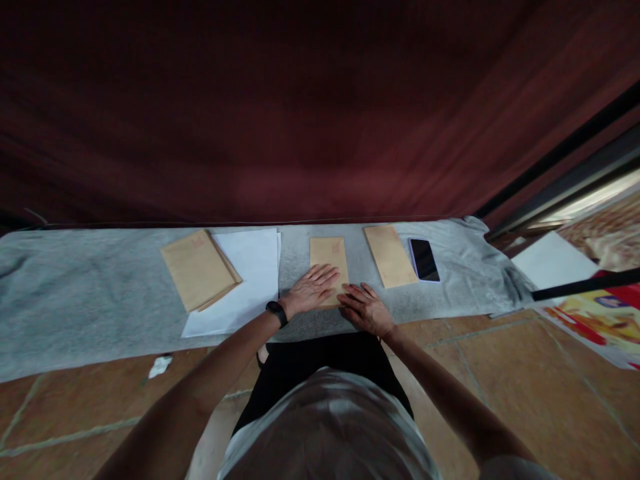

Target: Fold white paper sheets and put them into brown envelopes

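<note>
The brown envelope [329, 253] lay flat on the grey cloth [75, 293] spread on the floor. The left hand [311, 288] rested on its lower half and the right hand [365, 308] on its near right corner, each grip apart with fingers flat. A second envelope [389, 255] and a phone [425, 259] lay to its right, and white sheets [253, 267] to its left.

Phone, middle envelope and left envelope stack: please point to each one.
phone [425, 259]: head view, centre of its dark screen.
middle envelope [328, 253]: head view, its uncovered upper half.
left envelope stack [197, 269]: head view, middle of the top envelope.
</note>
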Tool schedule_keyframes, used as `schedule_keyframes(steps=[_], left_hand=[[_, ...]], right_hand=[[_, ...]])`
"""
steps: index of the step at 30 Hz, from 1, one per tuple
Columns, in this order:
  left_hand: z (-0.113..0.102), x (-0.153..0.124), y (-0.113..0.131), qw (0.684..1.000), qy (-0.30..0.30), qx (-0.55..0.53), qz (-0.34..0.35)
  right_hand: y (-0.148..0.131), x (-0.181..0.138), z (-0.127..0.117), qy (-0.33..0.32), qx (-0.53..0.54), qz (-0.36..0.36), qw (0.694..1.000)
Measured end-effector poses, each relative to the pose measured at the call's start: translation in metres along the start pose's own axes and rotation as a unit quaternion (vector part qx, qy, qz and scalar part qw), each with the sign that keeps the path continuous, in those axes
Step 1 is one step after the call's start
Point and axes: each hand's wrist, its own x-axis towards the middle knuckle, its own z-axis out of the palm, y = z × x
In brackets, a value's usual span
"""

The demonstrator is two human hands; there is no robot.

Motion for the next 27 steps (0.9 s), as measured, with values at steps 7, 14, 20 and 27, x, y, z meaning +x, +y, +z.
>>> schedule_keyframes(steps=[7,14,20,27], left_hand=[[0.006,-0.017,0.004,0.999,-0.008,0.001,0.041],[-0.003,-0.031,0.013,0.997,-0.012,0.030,0.068],[-0.005,-0.040,0.021,0.997,-0.013,0.048,0.066],[0.000,-0.049,0.033,0.998,-0.005,0.063,0.005]], right_hand=[[0.005,-0.002,0.003,-0.007,0.018,0.005,1.000],[0.026,0.025,0.011,0.035,0.032,0.063,0.997],[0.022,0.052,0.025,0.066,-0.004,0.155,0.986],[0.022,0.070,0.039,0.094,0.058,0.287,0.952]])
